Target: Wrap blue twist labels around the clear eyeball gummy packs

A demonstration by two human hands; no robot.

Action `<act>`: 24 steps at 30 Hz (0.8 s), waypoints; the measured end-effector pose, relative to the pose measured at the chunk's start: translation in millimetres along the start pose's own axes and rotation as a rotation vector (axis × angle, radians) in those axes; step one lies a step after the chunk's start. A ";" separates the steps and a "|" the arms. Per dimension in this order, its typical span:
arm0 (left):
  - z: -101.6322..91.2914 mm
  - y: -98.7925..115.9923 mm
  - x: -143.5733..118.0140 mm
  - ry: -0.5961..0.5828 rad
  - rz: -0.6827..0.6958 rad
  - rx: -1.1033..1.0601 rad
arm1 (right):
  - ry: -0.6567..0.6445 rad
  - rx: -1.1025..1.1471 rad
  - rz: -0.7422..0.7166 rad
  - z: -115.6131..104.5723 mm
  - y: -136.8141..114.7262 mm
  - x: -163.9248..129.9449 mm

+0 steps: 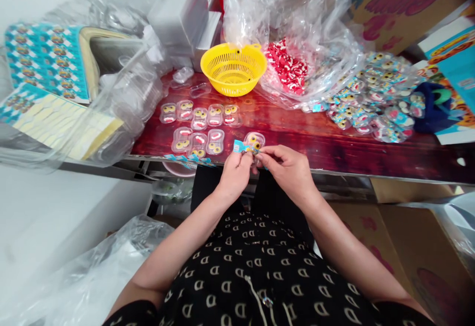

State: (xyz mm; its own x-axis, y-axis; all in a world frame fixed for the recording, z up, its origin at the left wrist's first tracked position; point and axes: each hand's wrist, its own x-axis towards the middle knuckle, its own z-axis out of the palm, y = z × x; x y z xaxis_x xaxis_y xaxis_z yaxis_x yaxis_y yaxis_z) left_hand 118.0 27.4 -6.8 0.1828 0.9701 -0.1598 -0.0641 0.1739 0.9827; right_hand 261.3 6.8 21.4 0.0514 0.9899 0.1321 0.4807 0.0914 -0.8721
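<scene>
At the near edge of the dark red table (334,143), your two hands meet over one small job: your left hand (234,172) and your right hand (287,167) together pinch a clear blister capsule (254,141) with yellow eye-shaped candy inside, and a blue label strip (241,146) sticks out to the left between your fingertips. Both hands are closed on that piece, the left on the strip side and the right at the capsule's near edge; whether the strip is already stuck down cannot be told from here. Just beyond your hands, a cluster of filled capsules (198,125) lies in two loose rows on the table, each showing eyes and a red-and-white mouth but no blue label, so I judge those are waiting their turn. Well to the right, a heap of labelled capsules (374,98) spills out beside a clear bag of red candy (287,69), and that looks like your finished lot. A yellow basket (233,69) stands behind the rows, apparently empty. To the left sit printed label sheets (48,64) and clear plastic trays (122,93). Judging by the heap against the dozen or so bare ones, a good share is done, with the near rows left.
</scene>
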 end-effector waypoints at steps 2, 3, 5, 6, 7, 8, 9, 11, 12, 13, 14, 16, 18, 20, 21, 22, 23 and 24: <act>0.2 3.1 4.0 0.027 0.002 0.004 | 0.035 0.110 0.010 -0.5 1.8 -4.9; 0.9 5.1 5.7 0.035 -0.003 -0.004 | 0.072 0.147 0.028 -1.7 2.4 -6.7; 2.9 9.3 8.1 0.041 -0.017 -0.039 | 0.179 0.185 0.071 -5.7 3.3 -8.2; 4.1 11.5 8.7 0.038 -0.025 -0.069 | 0.219 0.191 0.086 -7.9 3.7 -8.0; 5.2 13.8 9.0 0.029 -0.031 -0.105 | 0.240 0.199 0.096 -9.8 4.1 -7.3; 6.3 16.1 8.9 0.015 -0.035 -0.143 | 0.237 0.216 0.106 -11.1 4.7 -6.2; 7.1 18.4 8.6 -0.002 -0.037 -0.183 | 0.210 0.243 0.121 -11.8 5.3 -4.8; 8.1 22.9 7.7 -0.041 -0.042 -0.256 | 0.164 0.333 0.166 -11.5 7.0 -1.2; 8.1 24.9 7.3 -0.057 -0.046 -0.282 | 0.161 0.392 0.194 -10.9 7.9 0.8; 8.0 26.7 7.1 -0.067 -0.051 -0.301 | 0.167 0.454 0.224 -10.5 8.8 2.6; 7.6 28.2 7.1 -0.071 -0.056 -0.312 | 0.171 0.514 0.253 -10.4 9.6 4.3; 6.9 30.4 7.4 -0.067 -0.059 -0.314 | 0.157 0.615 0.310 -11.3 10.9 6.8; 6.5 31.4 7.8 -0.062 -0.055 -0.306 | 0.091 0.678 0.366 -12.9 11.9 7.8; 6.9 31.8 7.7 -0.064 -0.052 -0.298 | 0.044 0.736 0.403 -13.5 12.7 7.4; 7.3 32.0 7.4 -0.070 -0.051 -0.304 | 0.037 0.771 0.413 -13.2 13.1 7.0; 7.9 32.1 6.8 -0.085 -0.051 -0.322 | 0.038 0.809 0.419 -12.4 13.5 6.5; 8.4 32.5 6.1 -0.109 -0.051 -0.347 | 0.044 0.846 0.422 -11.4 13.7 6.3; 8.8 33.0 5.3 -0.142 -0.053 -0.377 | 0.047 0.878 0.425 -10.2 13.8 6.3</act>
State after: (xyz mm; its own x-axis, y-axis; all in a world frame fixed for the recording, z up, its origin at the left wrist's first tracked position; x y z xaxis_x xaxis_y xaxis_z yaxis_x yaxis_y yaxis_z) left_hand 125.5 36.8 25.6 0.3275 0.9296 -0.1689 -0.4017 0.2988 0.8656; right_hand 277.1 13.2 15.0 0.1131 0.9554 -0.2727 -0.4085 -0.2055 -0.8893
